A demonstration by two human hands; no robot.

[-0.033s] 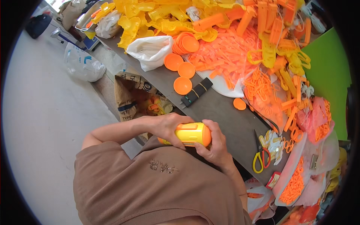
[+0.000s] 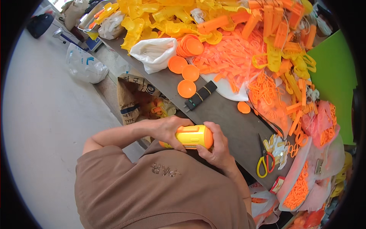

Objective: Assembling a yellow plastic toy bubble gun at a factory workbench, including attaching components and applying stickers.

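Close against my body, both hands hold a yellow plastic cylinder [image 2: 189,137] with a rounded orange end cap and an orange strip along its upper side. My left hand [image 2: 170,130] is wrapped round its left part, hiding much of that end. Fingers and thumb of my right hand [image 2: 219,148] are closed about the orange cap on the right. Beyond the hands on the dark bench [image 2: 225,114] lie a black bar-shaped tool [image 2: 201,95] with bands round it and several shallow orange caps [image 2: 187,88].
A white bag [image 2: 154,54] stands beside an orange heap of small parts [image 2: 230,53]. Yellow shells [image 2: 171,15] pile up at the back. Scissors [image 2: 264,160] with red and yellow handles lie to the right. An open paper sack [image 2: 127,103] stands left of the bench.
The cylinder and both hands have shifted very slightly left. Both grips look the same.
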